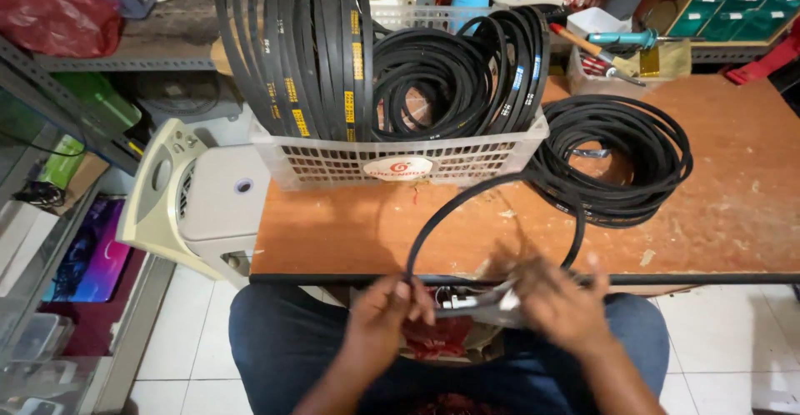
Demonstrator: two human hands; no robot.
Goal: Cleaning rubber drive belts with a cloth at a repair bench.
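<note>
My left hand (pixel 385 315) and right hand (pixel 560 305) meet over my lap, just below the near edge of the worktop (pixel 733 207). Both hands are closed around a small grey and silver tool (pixel 477 301), which is blurred, so I cannot tell exactly what it is. My left fingers also pinch the end of 1 black rubber belt (pixel 492 183), whose loop arches up from my hands onto the worktop and touches the front of a white plastic basket (pixel 400 163). A red thing (pixel 435 337) lies in my lap under my hands. The basket stands at the middle of the worktop, packed with upright black belts (pixel 333 48). Just right of it lies a flat coil of belts (pixel 617 157). Left of the worktop stands a beige machine (pixel 204 198). Beyond, a small tray with hand tools (pixel 612 52) sits at the far edge.
</note>
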